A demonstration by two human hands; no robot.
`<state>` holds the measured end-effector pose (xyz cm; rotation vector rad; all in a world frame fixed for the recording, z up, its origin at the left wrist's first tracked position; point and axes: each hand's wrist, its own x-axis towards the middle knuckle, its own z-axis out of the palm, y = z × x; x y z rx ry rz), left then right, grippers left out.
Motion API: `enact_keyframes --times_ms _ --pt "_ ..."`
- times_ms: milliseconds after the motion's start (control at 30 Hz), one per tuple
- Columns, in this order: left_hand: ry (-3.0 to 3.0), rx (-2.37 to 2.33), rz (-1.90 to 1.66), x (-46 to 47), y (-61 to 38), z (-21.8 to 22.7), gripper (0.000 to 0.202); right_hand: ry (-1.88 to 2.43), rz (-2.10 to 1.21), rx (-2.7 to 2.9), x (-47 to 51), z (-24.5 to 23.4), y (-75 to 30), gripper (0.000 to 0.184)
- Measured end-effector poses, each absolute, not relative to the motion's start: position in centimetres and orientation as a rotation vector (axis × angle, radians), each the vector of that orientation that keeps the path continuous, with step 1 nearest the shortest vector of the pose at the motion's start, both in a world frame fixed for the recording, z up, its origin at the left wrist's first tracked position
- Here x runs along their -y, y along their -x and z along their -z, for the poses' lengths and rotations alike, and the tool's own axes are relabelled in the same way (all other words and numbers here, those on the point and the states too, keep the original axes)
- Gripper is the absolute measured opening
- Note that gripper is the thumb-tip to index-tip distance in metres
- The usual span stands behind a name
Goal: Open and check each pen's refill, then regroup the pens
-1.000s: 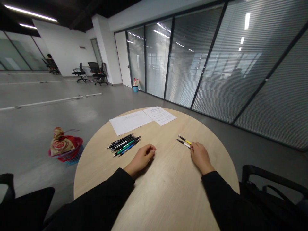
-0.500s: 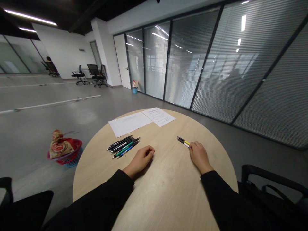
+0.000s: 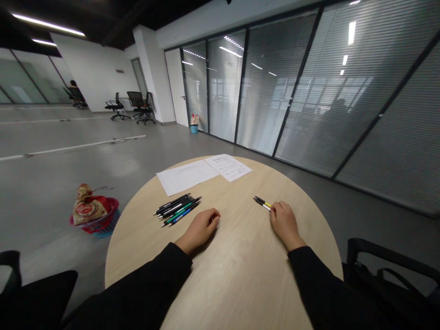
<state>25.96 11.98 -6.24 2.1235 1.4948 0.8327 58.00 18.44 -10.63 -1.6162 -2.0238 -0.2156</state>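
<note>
My left hand (image 3: 201, 229) rests on the round wooden table (image 3: 237, 279) with its fingers curled into a loose fist and nothing in it. Just to its left lies a bunch of several pens (image 3: 178, 208), black, green and blue, side by side. My right hand (image 3: 284, 223) lies further right with its fingers bent over the rear ends of two pens (image 3: 262, 202), one yellow and one white, which point away to the upper left. Both arms wear black sleeves.
Two printed paper sheets (image 3: 187, 175) (image 3: 228, 166) lie at the table's far edge. A red basket with a bag (image 3: 93, 214) stands on the floor to the left. Dark chairs (image 3: 388, 270) flank me. A glass partition wall runs along the right.
The two pens under my right hand have come closer together, now lying almost touching. My left hand has stayed where it was.
</note>
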Motion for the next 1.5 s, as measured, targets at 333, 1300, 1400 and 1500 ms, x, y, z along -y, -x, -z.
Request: enact_keyframes --times_ms 333,1300,1400,1500 --pt "-2.509 -2.306 -0.25 -13.7 -23.2 6.2 0.027 1.289 0.029 2.125 -16.7 10.6 -54.5 0.012" --pt "-2.285 -2.445 -0.031 -15.9 -21.6 5.4 0.032 1.139 -0.128 2.221 -13.5 8.8 -50.3 0.013" --pt "-2.266 -2.427 -0.057 -15.8 -22.1 4.8 0.03 1.132 -0.146 2.22 -13.7 8.9 -50.2 0.012" --pt "-2.284 -2.333 -0.259 -15.7 -22.9 4.5 0.024 1.121 -0.189 2.214 -13.7 8.8 -49.9 0.012"
